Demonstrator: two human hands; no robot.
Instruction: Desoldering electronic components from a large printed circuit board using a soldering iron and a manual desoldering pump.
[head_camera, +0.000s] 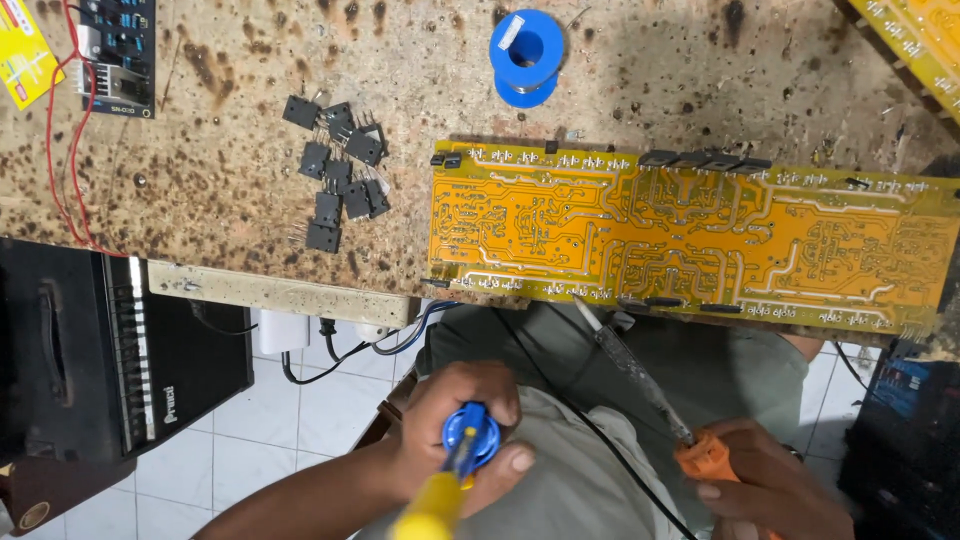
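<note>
Soldering work looks paused between joints: both hands sit low, below the near bench edge (280, 292), off the board. Left hand (455, 430) is clenched around a blue-and-yellow desoldering pump (462, 455), thumb across its blue head. Up and left of it, a cluster of black transistors (338, 170) lies loose on the bench, well apart from the board. Right hand (765, 480) grips the orange handle of a soldering iron (640, 375), whose shaft slants up toward the long orange circuit board (690, 240), which lies copper side up above both hands, its near edge overhanging the bench. By my judgement, the next move calls for raising iron and pump together over one joint. Open bench lies between transistors and board; a blue solder spool (526, 52) stands beyond the board's far edge.
</note>
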